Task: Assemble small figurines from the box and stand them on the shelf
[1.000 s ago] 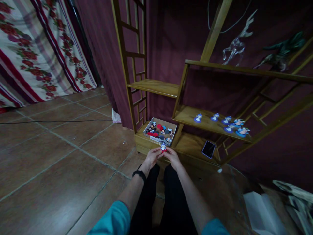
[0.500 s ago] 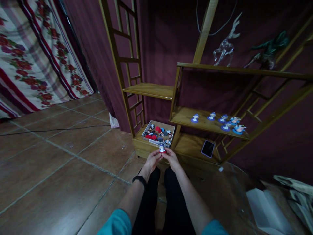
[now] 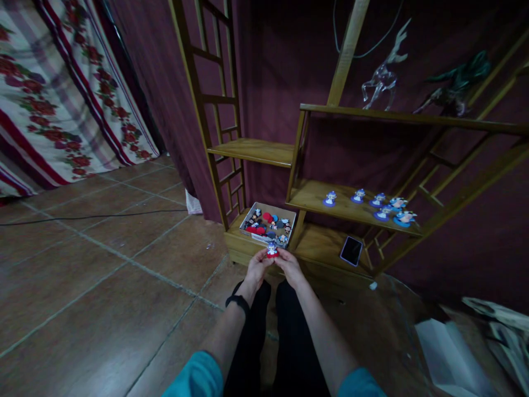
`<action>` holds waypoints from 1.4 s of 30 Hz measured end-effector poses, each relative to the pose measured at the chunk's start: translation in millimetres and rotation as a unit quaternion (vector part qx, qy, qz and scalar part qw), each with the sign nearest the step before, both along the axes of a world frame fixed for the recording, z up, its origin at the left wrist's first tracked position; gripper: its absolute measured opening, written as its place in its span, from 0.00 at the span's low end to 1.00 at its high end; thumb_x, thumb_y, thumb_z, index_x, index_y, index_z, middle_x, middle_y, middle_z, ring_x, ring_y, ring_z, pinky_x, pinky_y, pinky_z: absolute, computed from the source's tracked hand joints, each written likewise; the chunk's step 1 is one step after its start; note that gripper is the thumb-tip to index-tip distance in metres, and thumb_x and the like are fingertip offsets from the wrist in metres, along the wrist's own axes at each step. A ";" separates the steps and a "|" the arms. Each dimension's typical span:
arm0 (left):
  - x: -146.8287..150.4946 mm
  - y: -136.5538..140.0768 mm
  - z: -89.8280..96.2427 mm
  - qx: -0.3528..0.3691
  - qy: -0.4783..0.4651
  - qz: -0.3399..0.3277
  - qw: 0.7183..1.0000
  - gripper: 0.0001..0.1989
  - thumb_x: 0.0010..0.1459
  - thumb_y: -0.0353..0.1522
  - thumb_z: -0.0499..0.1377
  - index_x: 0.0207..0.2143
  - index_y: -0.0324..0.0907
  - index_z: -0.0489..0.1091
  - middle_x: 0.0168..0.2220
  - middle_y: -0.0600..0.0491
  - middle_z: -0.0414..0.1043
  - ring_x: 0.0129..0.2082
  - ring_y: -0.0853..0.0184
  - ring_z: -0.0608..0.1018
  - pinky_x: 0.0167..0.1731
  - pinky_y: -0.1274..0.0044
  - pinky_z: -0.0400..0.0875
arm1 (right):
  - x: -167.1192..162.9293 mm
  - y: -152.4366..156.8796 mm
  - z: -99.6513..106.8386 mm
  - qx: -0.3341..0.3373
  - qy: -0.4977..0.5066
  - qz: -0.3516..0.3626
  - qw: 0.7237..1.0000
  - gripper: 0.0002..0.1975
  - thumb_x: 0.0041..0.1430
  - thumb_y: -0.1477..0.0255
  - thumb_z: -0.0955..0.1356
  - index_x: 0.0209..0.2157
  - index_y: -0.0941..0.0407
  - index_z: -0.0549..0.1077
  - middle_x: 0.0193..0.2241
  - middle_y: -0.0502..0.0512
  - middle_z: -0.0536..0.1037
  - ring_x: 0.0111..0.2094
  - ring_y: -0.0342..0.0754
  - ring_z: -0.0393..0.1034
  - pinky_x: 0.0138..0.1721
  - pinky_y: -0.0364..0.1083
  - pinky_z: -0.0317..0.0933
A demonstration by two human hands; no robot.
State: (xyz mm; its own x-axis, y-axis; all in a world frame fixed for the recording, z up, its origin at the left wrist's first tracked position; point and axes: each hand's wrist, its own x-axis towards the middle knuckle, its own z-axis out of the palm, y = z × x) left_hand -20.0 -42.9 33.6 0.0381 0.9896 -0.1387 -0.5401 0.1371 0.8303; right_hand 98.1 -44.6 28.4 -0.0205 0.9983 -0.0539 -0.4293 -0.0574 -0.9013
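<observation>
Between my two hands is a small toy figurine [image 3: 271, 249], white with a purple top, upright on a red base. My left hand [image 3: 258, 267] pinches it from the left, and my right hand [image 3: 288, 264] grips it from the right. Just beyond them, a shallow cardboard box [image 3: 291, 219] holds several small figurines and loose red, blue and grey round bases. To the right, several purple-and-white figurines [image 3: 329, 199] on purple bases stand on a wooden shelf [image 3: 308, 193], with two blue-and-pink figurines [image 3: 404, 218] at its right end.
A tablet or phone [image 3: 351, 251] with a pale edge lies on the lower shelf. Above stand a clear deer statuette [image 3: 380, 80] and a dark green statuette [image 3: 458, 82]. Wooden lattice posts [image 3: 235, 110] flank the box. A black cable [image 3: 103, 217] crosses the tiled floor at left.
My hands and the figurine have shifted very slightly left and up, both hands still gripping it. The box and the shelf figurines stay as they were.
</observation>
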 end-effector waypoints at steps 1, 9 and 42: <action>0.3 0.3 -1.6 0.002 -0.002 0.012 1.000 0.27 0.32 0.26 0.68 0.40 0.38 0.71 0.33 0.50 0.75 0.30 0.69 0.75 0.39 0.75 0.65 | -0.6 0.1 0.3 0.002 0.005 0.006 1.000 0.24 0.37 0.70 0.73 0.42 0.54 0.73 0.43 0.54 0.76 0.45 0.52 0.68 0.50 0.52 0.57; 1.4 0.4 -6.2 0.018 0.028 0.057 0.998 0.29 0.32 0.24 0.68 0.42 0.39 0.69 0.39 0.50 0.73 0.28 0.73 0.73 0.37 0.76 0.67 | -2.4 -1.5 3.8 -0.015 0.060 0.041 0.997 0.22 0.38 0.74 0.71 0.41 0.54 0.73 0.43 0.53 0.76 0.45 0.51 0.69 0.50 0.51 0.57; 11.7 0.5 -7.1 0.048 0.119 0.078 0.989 0.30 0.36 0.24 0.66 0.46 0.40 0.65 0.34 0.53 0.70 0.27 0.73 0.72 0.33 0.76 0.69 | 0.7 -4.9 4.0 -0.075 0.064 -0.003 0.995 0.17 0.42 0.73 0.71 0.39 0.54 0.73 0.36 0.53 0.79 0.40 0.49 0.73 0.45 0.49 0.63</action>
